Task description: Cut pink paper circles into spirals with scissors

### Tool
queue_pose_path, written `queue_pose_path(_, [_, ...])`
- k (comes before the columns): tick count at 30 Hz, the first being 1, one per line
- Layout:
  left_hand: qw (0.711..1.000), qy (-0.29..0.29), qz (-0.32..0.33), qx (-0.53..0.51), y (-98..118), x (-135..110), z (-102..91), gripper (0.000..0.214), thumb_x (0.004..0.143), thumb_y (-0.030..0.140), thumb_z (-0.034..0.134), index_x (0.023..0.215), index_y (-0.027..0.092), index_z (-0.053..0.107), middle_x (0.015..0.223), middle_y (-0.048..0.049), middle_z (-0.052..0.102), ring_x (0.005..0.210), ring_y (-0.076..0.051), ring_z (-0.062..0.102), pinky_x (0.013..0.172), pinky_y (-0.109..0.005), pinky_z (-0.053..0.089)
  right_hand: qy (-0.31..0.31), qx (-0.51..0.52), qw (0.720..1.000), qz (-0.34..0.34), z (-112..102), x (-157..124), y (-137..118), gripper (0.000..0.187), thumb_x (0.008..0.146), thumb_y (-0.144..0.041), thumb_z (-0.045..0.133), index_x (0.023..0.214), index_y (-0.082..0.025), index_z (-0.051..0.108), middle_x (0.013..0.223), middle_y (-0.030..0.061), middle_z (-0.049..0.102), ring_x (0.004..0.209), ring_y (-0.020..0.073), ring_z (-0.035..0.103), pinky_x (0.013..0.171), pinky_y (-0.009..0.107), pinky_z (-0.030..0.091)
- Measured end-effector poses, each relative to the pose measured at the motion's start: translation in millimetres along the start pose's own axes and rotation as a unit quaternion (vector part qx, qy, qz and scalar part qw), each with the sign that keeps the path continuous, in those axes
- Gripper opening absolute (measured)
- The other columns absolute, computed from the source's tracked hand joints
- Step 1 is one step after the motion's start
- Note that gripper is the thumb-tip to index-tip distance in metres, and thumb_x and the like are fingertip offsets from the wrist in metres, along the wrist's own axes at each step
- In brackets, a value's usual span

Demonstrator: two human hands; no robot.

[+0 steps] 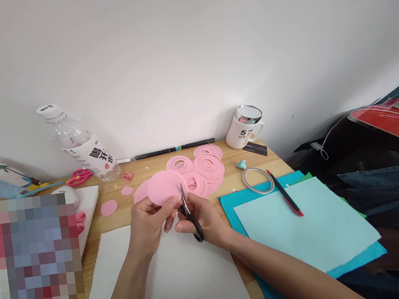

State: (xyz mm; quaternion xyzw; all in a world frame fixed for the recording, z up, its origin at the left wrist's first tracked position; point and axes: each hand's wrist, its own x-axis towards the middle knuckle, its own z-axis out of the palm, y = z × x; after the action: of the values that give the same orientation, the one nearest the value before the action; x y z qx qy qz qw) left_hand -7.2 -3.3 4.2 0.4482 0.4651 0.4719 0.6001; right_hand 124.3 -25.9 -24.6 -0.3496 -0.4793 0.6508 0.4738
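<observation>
Where I see left hand (146, 224): gripping pink disc (163, 185).
Right hand (208, 219): gripping scissors (194, 221), blades (183, 194) at disc's 4 o'clock side.

Near the wall (187, 49), a white mug (236, 133) is placed. Beside the mug a dark card (256, 149) is laid; to the mug's left, a black pen (156, 153) and, farther off, a plastic bottle (87, 153) are set.

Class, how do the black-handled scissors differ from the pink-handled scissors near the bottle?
The black-handled scissors are held in the right hand; the pink-handled scissors lie unheld beside the bottle. The black-handled pair is at the pink paper disc; the pink-handled pair is farther left, away from both hands. Their handle colours differ: black against bright pink. Both have looped handles.
</observation>
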Motion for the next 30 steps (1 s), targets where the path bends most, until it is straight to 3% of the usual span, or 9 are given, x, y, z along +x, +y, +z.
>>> queue_pose_path(12, [1.0, -0.015, 0.015, -0.019, 0.1, 0.3, -3.1, 0.024, 0.067, 0.023, 0.066, 0.048, 0.015, 0.054, 0.04, 0.0045, 0.049, 0.032, -0.004, 0.037, 0.034, -0.02, 0.028, -0.001, -0.012, 1.0, -0.006, -0.8, -0.8, 2.0, 0.05, 0.054, -0.046, 0.078, 0.08, -0.018, 0.047, 0.054, -0.0081, 0.04, 0.046, 0.0052, 0.033, 0.043, 0.019, 0.023])
queue_pose_path(30, [0.999, -0.023, 0.014, -0.042, 3.2, 0.6, -1.8, 0.025, 0.067, 0.021, 0.067, 0.047, 0.014, 0.053, 0.041, 0.0048, 0.05, 0.032, -0.004, 0.038, 0.035, -0.019, 0.031, 0.015, -0.005, 1.0, 0.024, -0.7, -1.1, 4.1, 0.052, 0.05, -0.047, 0.078, 0.079, -0.017, 0.048, 0.052, -0.0058, 0.053, 0.044, 0.0085, 0.048, 0.043, 0.021, 0.039])
